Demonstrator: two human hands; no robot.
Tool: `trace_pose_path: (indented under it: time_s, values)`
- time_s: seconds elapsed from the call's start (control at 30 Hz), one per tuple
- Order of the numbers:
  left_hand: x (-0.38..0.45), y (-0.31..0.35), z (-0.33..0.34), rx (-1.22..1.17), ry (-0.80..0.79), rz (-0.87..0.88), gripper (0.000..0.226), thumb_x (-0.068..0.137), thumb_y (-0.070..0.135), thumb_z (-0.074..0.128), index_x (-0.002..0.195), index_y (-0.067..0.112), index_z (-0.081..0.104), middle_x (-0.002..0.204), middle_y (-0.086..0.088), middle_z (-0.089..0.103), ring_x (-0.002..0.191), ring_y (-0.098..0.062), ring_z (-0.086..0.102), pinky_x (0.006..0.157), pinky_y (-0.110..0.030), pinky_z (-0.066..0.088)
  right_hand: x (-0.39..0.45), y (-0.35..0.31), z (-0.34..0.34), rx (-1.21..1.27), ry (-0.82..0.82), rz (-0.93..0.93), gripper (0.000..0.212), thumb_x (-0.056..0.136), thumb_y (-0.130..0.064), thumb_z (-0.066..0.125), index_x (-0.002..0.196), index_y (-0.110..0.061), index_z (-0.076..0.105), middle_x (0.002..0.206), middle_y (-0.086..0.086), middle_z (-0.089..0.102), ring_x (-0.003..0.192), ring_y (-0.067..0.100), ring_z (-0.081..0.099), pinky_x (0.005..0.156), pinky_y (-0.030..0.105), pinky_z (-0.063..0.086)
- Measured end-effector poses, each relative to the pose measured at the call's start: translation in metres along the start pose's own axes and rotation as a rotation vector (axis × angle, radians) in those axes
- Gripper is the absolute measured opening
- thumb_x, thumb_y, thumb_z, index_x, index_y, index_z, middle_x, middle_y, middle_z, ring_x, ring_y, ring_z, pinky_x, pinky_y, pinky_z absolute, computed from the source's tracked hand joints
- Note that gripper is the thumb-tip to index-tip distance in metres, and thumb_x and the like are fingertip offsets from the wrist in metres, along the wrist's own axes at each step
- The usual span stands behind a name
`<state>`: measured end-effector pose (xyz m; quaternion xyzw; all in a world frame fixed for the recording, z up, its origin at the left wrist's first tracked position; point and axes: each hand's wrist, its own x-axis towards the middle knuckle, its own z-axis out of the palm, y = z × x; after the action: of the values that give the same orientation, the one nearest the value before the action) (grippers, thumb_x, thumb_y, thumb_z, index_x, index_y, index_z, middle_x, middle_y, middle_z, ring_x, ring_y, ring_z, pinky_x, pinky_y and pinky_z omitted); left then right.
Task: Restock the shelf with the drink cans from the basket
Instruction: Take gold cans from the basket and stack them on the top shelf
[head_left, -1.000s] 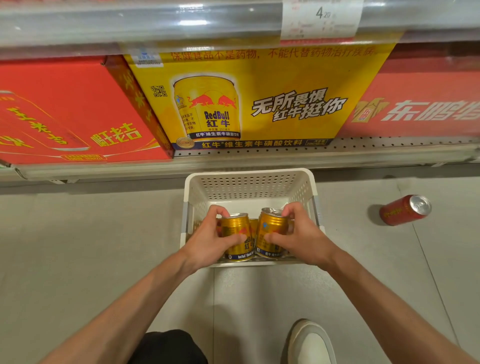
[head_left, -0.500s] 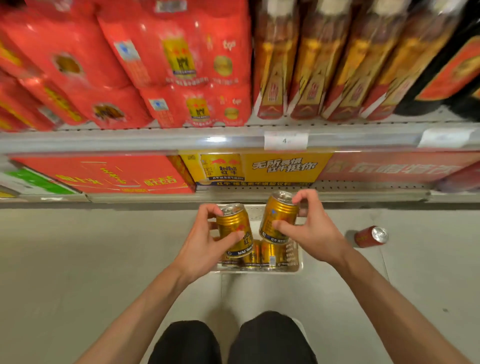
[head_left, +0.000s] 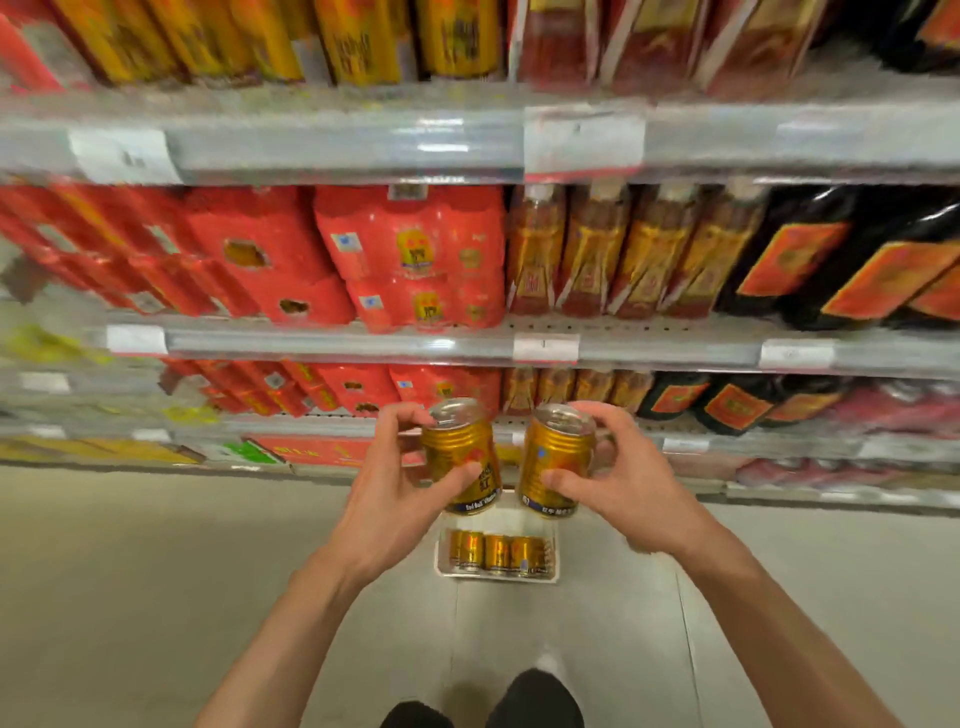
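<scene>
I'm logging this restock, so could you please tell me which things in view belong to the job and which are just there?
Part of the job:
- gold can in the left hand
- gold can in the right hand
- white basket with more gold cans

Just there:
- red multipacks
- dark bottles
- price tags

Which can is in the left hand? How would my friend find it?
Find the white basket on the floor. Just above it, two hands hold gold cans. The left hand has the gold can whose blue band faces you.
</scene>
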<state>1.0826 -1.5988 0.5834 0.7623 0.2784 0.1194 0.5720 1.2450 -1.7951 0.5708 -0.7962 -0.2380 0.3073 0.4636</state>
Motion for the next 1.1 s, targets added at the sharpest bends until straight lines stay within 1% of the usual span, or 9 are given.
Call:
trace_pose_path:
  time_s: [0.13, 0.23, 0.47, 0.6, 0.67, 0.73, 0.83, 1.0, 1.1]
  values:
    - [-0.014, 0.095, -0.031, -0.031, 0.064, 0.070, 0.053, 0.078, 0.018, 0.085, 0.112, 0.034, 0.048, 0.111, 0.021, 0.063, 0.105, -0.008, 0.064, 0.079, -0.024, 0.058, -0.025, -0.085, -0.045, 0.017, 0.039, -0.061, 0.070, 0.064, -0.046, 0.087, 0.126, -0.047, 0.054, 0.130, -0.011, 0.061, 0.119, 0.005, 0.061, 0.095, 0.035, 0.057]
    - [-0.021, 0.150, -0.048, -0.017, 0.093, 0.128, 0.061, 0.077, 0.020, 0.087, 0.122, 0.037, 0.050, 0.121, 0.018, 0.063, 0.108, -0.006, 0.064, 0.088, -0.025, 0.055, -0.036, -0.137, -0.069, 0.049, 0.031, -0.090, 0.075, 0.061, -0.050, 0.085, 0.129, -0.045, 0.054, 0.130, -0.009, 0.062, 0.114, 0.003, 0.065, 0.095, 0.035, 0.059]
    - [-0.009, 0.229, -0.081, -0.038, 0.171, 0.233, 0.072, 0.073, 0.020, 0.090, 0.133, 0.035, 0.053, 0.125, 0.016, 0.065, 0.106, 0.008, 0.064, 0.080, -0.006, 0.049, -0.040, -0.226, -0.103, 0.039, 0.081, -0.207, 0.069, 0.063, -0.047, 0.088, 0.125, -0.049, 0.057, 0.130, -0.009, 0.064, 0.120, 0.010, 0.064, 0.094, 0.040, 0.059]
    - [0.006, 0.262, -0.106, -0.031, 0.199, 0.303, 0.074, 0.064, 0.051, 0.089, 0.130, 0.044, 0.056, 0.123, 0.016, 0.069, 0.112, -0.004, 0.066, 0.091, -0.039, 0.059, -0.042, -0.267, -0.110, -0.003, 0.163, -0.251, 0.065, 0.064, -0.048, 0.088, 0.119, -0.058, 0.055, 0.122, -0.014, 0.067, 0.110, 0.012, 0.069, 0.093, 0.041, 0.059]
    - [0.013, 0.278, -0.120, -0.015, 0.210, 0.357, 0.074, 0.061, 0.058, 0.087, 0.128, 0.047, 0.057, 0.125, 0.019, 0.067, 0.117, -0.004, 0.063, 0.096, -0.045, 0.056, -0.043, -0.286, -0.111, -0.019, 0.225, -0.284, 0.066, 0.063, -0.051, 0.087, 0.120, -0.057, 0.055, 0.126, -0.015, 0.064, 0.113, 0.010, 0.067, 0.094, 0.041, 0.059]
    - [0.018, 0.294, -0.133, -0.002, 0.221, 0.406, 0.071, 0.066, 0.050, 0.089, 0.129, 0.045, 0.057, 0.126, 0.020, 0.065, 0.119, -0.003, 0.061, 0.100, -0.036, 0.053, -0.045, -0.304, -0.110, -0.043, 0.278, -0.326, 0.069, 0.062, -0.054, 0.085, 0.124, -0.052, 0.055, 0.129, -0.016, 0.062, 0.117, 0.005, 0.062, 0.096, 0.041, 0.057]
    - [0.027, 0.318, -0.152, -0.009, 0.223, 0.470, 0.067, 0.070, 0.037, 0.091, 0.129, 0.039, 0.059, 0.122, 0.014, 0.069, 0.112, -0.006, 0.066, 0.088, -0.021, 0.051, -0.048, -0.333, -0.110, -0.075, 0.363, -0.372, 0.077, 0.060, -0.059, 0.083, 0.130, -0.047, 0.054, 0.128, -0.017, 0.062, 0.116, 0.003, 0.063, 0.098, 0.040, 0.056]
    - [0.037, 0.357, -0.182, 0.012, 0.257, 0.560, 0.069, 0.068, 0.043, 0.091, 0.129, 0.040, 0.060, 0.117, 0.018, 0.070, 0.108, 0.000, 0.064, 0.090, -0.022, 0.049, -0.050, -0.384, -0.114, -0.101, 0.466, -0.461, 0.076, 0.068, -0.050, 0.086, 0.135, -0.043, 0.053, 0.127, -0.017, 0.063, 0.112, 0.002, 0.064, 0.100, 0.036, 0.055]
    - [0.045, 0.381, -0.204, 0.017, 0.254, 0.596, 0.070, 0.068, 0.043, 0.089, 0.131, 0.042, 0.059, 0.114, 0.021, 0.069, 0.103, 0.008, 0.063, 0.086, -0.018, 0.052, -0.050, -0.417, -0.119, -0.137, 0.496, -0.513, 0.072, 0.074, -0.045, 0.087, 0.136, -0.045, 0.051, 0.127, -0.021, 0.061, 0.113, -0.002, 0.061, 0.095, 0.023, 0.051]
